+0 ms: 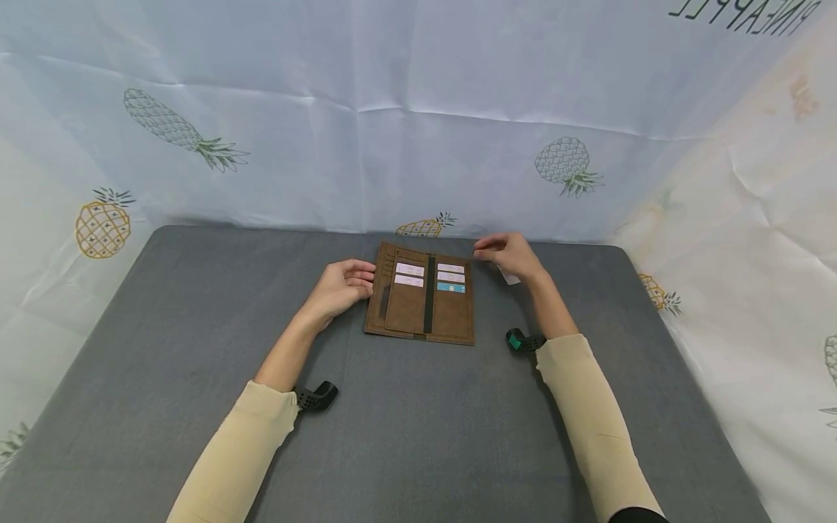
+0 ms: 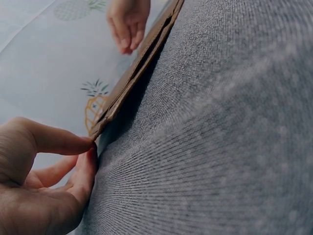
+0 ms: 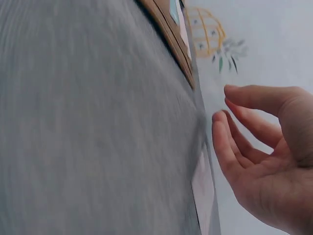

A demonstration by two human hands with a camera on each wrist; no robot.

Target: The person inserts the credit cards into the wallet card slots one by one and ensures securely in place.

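A brown wallet [image 1: 451, 318] lies spread open on the grey table, with a dark strip down its middle. Pinkish cards [image 1: 410, 269] show in slots on both halves, and a blue card [image 1: 451, 288] sits in the lowest right slot. My left hand [image 1: 338, 292] pinches the wallet's left edge between thumb and fingers, plainest in the left wrist view. Past the wallet's right edge hovers my right hand [image 1: 513, 254], fingers loosely bent and nothing between them. A pale card [image 3: 203, 191] lies on the table below it, partly covered by that hand in the head view.
The grey tabletop [image 1: 418, 436] spreads toward me. Behind it and at both sides hangs a white cloth [image 1: 314, 167] printed with pineapples. A black wrist device [image 1: 317, 396] sits at the left sleeve, another black wrist device [image 1: 523, 341] at the right sleeve.
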